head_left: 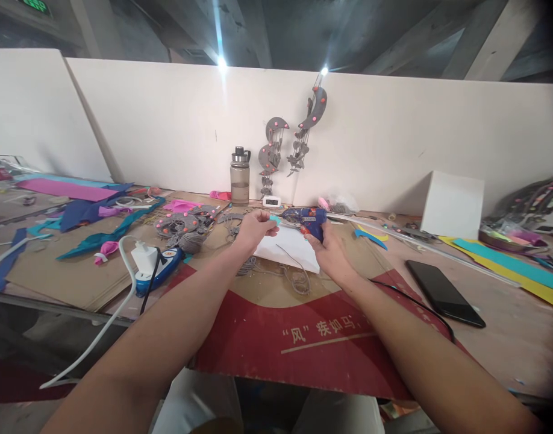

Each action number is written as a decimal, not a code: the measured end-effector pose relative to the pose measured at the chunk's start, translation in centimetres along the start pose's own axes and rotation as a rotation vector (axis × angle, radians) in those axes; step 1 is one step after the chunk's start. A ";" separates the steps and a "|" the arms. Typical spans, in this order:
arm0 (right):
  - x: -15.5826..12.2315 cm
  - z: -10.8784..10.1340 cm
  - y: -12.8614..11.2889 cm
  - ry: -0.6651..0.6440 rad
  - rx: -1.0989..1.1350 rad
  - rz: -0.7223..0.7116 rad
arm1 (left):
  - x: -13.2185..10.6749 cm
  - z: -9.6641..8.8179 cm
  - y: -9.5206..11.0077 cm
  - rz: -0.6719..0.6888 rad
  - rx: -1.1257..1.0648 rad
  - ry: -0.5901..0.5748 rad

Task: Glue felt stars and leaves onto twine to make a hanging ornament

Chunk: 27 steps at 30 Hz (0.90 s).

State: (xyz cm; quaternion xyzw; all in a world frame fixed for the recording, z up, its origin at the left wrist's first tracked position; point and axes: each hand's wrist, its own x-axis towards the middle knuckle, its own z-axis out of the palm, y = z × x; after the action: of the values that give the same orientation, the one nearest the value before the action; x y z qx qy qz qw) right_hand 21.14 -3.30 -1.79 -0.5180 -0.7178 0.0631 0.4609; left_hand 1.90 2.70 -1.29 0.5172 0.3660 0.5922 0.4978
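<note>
Both hands up over the middle of the bench [506,343], toward its far edge. My right hand [331,252] has its grip wrapped round the handle of the blue glue gun [309,218], nozzle pointing left. My left hand [253,229] pinches a small teal piece [275,220] between thumb and fingertips, right at the nozzle tip; can't tell if they touch. A white sheet [291,248] lies on the bench just below the hands, with loose grey string [299,280] along its near side.

Handling, my guess: the gun is light, rigid plastic, and the handle is the safe hold since the tip is likely hot. Its black cord [423,307] trails toward the near right edge and could tug. The teal piece looks thin, soft and nearly weightless, so I'd hold it by its edge, away from the nozzle.

Around:
- power strip [158,266] toward the left edge
- black phone [444,293] right of the cord
- water bottle [240,176] at the far edge, against the wall
- red cardboard [303,343] along the near edge
</note>
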 end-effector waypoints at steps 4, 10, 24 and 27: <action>0.0 -0.1 -0.2 -0.010 0.007 -0.002 | 0.1 -0.1 -0.2 0.015 -0.002 -0.010; -0.1 -0.2 -0.2 -0.012 0.001 0.018 | 0.1 -0.2 -0.2 0.027 -0.007 -0.030; 0.2 -0.2 0.0 -0.008 0.011 0.048 | -0.1 -0.1 0.1 0.012 -0.007 -0.050; 0.3 -0.1 0.0 -0.026 0.037 0.142 | -0.3 0.0 0.5 -0.023 -0.016 -0.070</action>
State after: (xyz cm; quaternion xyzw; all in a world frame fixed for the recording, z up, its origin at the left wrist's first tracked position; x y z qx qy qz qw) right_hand 21.21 -3.02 -1.57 -0.5579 -0.6840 0.1157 0.4556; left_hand 1.82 2.25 -0.91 0.5295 0.3495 0.5710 0.5210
